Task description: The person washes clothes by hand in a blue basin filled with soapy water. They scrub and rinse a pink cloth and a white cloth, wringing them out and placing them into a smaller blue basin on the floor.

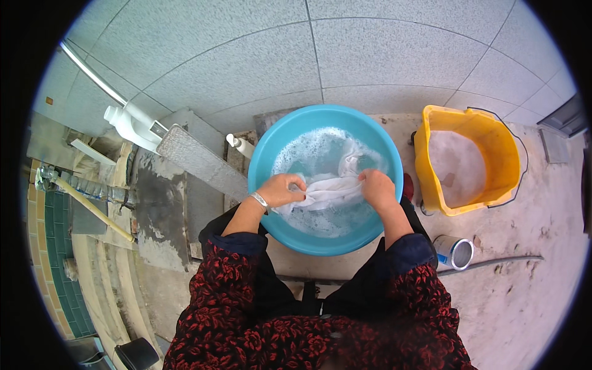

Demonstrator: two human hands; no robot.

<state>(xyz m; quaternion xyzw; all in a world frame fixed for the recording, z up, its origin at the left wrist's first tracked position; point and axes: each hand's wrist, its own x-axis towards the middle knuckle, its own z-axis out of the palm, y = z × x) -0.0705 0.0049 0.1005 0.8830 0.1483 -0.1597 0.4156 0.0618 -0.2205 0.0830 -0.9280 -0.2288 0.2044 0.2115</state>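
A round blue basin (264, 142) filled with sudsy water sits in front of me, between my knees. A wet white cloth (333, 192) stretches across it, partly in the water, with a bunched end (349, 161) toward the far side. My left hand (282, 190), with a silver bracelet at its wrist, pinches the cloth's left part. On the cloth's right part my right hand (377, 187) is closed, its fingers curled over the fabric and partly hidden. Both hands are over the basin, roughly level with each other.
A yellow wheeled bucket (424, 166) with cloudy liquid stands to the right. Nearer me are a metal can (455, 251) and a dark hose (515, 260). A white pump bottle (242, 146) stands left of the basin, beside a grey stone slab (194, 157). A tiled wall (259, 55) rises behind.
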